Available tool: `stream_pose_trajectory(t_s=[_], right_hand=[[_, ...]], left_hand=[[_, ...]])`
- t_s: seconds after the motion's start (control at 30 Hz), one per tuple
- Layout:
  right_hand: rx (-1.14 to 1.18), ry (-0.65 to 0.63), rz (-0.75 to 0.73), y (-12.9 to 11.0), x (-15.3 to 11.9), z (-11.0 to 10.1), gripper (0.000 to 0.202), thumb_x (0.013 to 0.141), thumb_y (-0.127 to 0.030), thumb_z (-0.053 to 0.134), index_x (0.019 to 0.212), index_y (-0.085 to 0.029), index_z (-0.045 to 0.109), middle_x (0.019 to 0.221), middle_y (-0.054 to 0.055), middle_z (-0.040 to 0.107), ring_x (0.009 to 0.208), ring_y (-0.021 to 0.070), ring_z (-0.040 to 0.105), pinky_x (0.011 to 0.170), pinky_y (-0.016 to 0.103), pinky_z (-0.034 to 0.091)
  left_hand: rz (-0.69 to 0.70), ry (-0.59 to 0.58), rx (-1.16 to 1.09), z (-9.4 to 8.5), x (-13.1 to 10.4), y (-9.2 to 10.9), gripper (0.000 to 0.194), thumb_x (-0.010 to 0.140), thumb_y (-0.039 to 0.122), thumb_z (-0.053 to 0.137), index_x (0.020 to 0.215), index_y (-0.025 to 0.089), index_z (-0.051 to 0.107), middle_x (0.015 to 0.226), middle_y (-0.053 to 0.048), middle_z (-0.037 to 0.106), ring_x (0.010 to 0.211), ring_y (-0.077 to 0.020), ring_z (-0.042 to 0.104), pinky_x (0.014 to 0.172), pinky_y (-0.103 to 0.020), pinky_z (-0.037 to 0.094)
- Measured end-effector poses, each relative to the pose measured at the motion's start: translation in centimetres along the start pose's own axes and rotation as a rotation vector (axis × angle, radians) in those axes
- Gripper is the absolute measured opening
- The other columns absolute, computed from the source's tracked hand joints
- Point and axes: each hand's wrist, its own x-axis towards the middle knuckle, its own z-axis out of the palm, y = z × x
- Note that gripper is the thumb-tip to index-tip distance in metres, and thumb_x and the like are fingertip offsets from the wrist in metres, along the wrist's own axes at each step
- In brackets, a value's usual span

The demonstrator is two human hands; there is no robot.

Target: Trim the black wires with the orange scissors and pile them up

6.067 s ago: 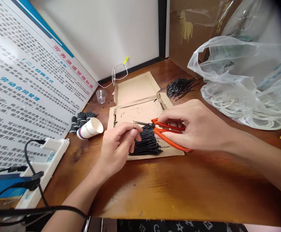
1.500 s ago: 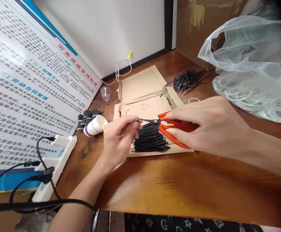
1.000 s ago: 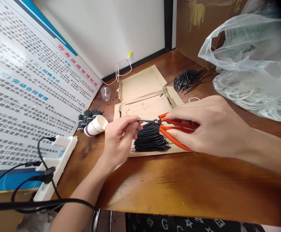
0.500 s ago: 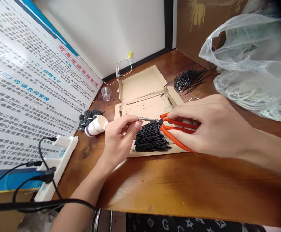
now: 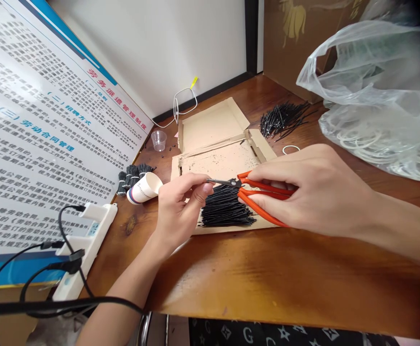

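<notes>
Apparent office corner serving as workbench: labour-dispatch rules board [image 5: 69,115] beside wooden desk [image 5: 267,274], power strip [image 5: 93,245] with plugs in, black strands [image 5: 226,207] lying in open cardboard box [image 5: 213,122].

1 brown wooden table [image 5: 285,278] is standing beside 1 white wall [image 5: 152,48]; light is glaring off 1 printed board [image 5: 40,129].

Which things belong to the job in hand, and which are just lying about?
Likely in the job:
Orange-handled scissors in the right hand, tips by the left hand
Black strands on the open cardboard box
Loose black pile

Likely just lying about:
Tipped paper cup
Clear plastic cup
Power strip
Plastic bag
</notes>
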Motion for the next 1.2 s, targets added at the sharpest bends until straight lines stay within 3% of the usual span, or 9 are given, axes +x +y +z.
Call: stream_pose_trajectory(t_s=[0.33, 0.6, 0.8, 1.2], right_hand=[[-0.031, 0.061, -0.029, -0.13, -0.01, -0.06, 0.018, 0.080, -0.019, 0.063, 0.062, -0.018, 0.066, 0.045, -0.002, 0.050, 0.041, 0.0107, 0.035, 0.047, 0.032, 0.025], [-0.023, 0.054, -0.039, -0.13, 0.03, 0.11, 0.020, 0.080, -0.020, 0.063, 0.061, -0.019, 0.065, 0.049, 0.000, 0.059, 0.042, 0.0111, 0.041, 0.047, 0.032, 0.028], [-0.026, 0.061, -0.046, 0.14, -0.01, 0.26, 0.022, 0.080, -0.020, 0.064, 0.058, -0.020, 0.063, 0.049, -0.001, 0.058, 0.041, 0.0110, 0.042, 0.048, 0.032, 0.028], [0.026, 0.105, 0.034, -0.10, 0.23, 0.13, 0.015, 0.077, -0.017, 0.065, 0.062, -0.021, 0.064, 0.045, -0.003, 0.049, 0.040, 0.0096, 0.035, 0.047, 0.031, 0.027]], left_hand=[[0.045, -0.017, -0.042, -0.08, 0.03, -0.02, 0.012, 0.098, 0.026, 0.061, 0.094, 0.019, 0.070, 0.081, -0.002, 0.069, 0.058, -0.0084, 0.059, 0.054, -0.022, 0.049], [0.044, -0.034, -0.001, -0.15, 0.12, 0.19, 0.014, 0.098, 0.026, 0.060, 0.090, 0.018, 0.069, 0.079, -0.002, 0.069, 0.059, -0.0087, 0.059, 0.051, -0.021, 0.046], [0.033, -0.024, 0.003, -0.15, 0.05, 0.15, 0.014, 0.098, 0.027, 0.061, 0.090, 0.018, 0.070, 0.081, -0.003, 0.070, 0.061, -0.0094, 0.061, 0.052, -0.022, 0.047], [0.038, -0.057, 0.059, -0.14, 0.18, 0.28, 0.015, 0.098, 0.026, 0.059, 0.094, 0.019, 0.072, 0.085, -0.004, 0.072, 0.065, -0.0113, 0.063, 0.058, -0.024, 0.050]])
